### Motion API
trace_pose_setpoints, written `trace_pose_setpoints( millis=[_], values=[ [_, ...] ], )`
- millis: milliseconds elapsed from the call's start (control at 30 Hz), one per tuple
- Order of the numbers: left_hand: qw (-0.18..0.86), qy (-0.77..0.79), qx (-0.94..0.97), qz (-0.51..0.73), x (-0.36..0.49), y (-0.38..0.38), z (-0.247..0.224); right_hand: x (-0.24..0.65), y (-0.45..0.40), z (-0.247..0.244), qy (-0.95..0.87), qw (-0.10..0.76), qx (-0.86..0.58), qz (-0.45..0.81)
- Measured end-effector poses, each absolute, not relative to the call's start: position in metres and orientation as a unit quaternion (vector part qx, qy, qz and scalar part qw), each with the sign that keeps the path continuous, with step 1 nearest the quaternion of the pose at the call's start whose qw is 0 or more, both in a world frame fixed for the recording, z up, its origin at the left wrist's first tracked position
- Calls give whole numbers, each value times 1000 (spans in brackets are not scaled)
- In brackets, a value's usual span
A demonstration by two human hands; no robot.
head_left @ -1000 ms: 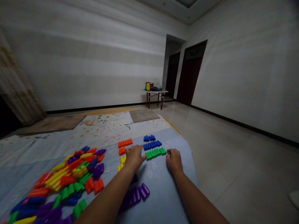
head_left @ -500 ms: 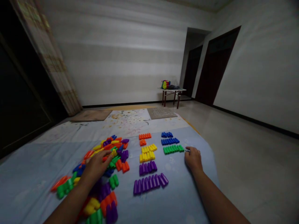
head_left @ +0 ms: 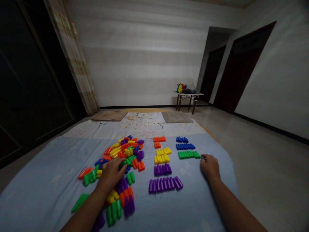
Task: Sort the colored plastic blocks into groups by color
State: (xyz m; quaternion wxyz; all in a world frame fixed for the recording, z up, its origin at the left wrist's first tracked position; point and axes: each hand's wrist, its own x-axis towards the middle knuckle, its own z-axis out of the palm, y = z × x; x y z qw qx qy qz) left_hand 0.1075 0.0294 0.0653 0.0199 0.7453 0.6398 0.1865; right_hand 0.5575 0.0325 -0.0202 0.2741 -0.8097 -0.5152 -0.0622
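My left hand [head_left: 111,172] reaches into a loose pile of bullet-shaped plastic building blocks [head_left: 124,146] in orange, yellow, green, blue and purple. Its thumb and fingers close around a green building block [head_left: 122,165], partly hidden by the fingers. My right hand [head_left: 210,167] rests on the cloth, its fingers curled together at the right end of a green row [head_left: 189,154]. Something small and pale shows at those fingertips, too small to name. Beyond lie blue rows [head_left: 185,146]. Between pile and right hand are orange rows [head_left: 159,139], yellow rows [head_left: 162,159] and purple rows [head_left: 165,184].
A pale blue and flowered cloth [head_left: 190,203] covers the surface I work on. Two flat boards, a brown one [head_left: 109,116] and a grey one [head_left: 177,117], lie at its far edge. Farther off, a small table [head_left: 188,93] bears a colourful bag [head_left: 181,88].
My left hand has moved back toward me within the pile, from beside a yellow block to a green one. My right hand stays by the green row. The view has swung slightly left.
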Motion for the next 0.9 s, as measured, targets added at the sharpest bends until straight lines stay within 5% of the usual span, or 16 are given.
trace_pose_setpoints(
  millis=[300,900],
  values=[
    [11,557,822,116,139,42,66,555,31,-16,-517,276,-807,-69],
    [15,630,768,114,161,9,74,556,31,-16,-522,274,-805,-69]
  ],
)
